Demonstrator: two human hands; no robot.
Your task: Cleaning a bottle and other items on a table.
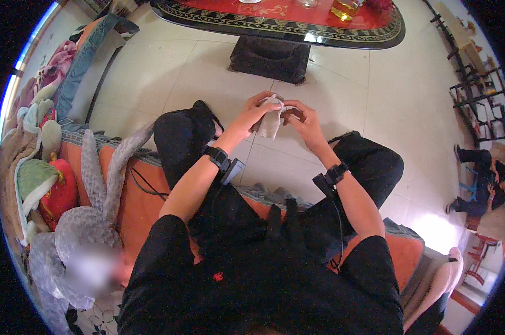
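Observation:
A small piece of pale cloth (270,124), folded or pouch-like, hangs between my hands above the tiled floor and between my knees. My left hand (253,112) grips it from the left, with the thumb lying across its top. From the right, the fingertips of my right hand (304,120) pinch its upper edge, while the lower fingers curl beside it. The cloth's back is hidden by my left fingers. Each wrist wears a black strap; a small device is on the left strap (221,158) and another on the right strap (335,173).
Ahead stands a red-topped table (219,16) on a black pedestal (271,58), bearing a bottle of yellow liquid (343,10). A grey plush toy (82,230) and cushions lie left on the orange sofa (139,201). Another person (482,184) sits far right, near a black rack (480,102).

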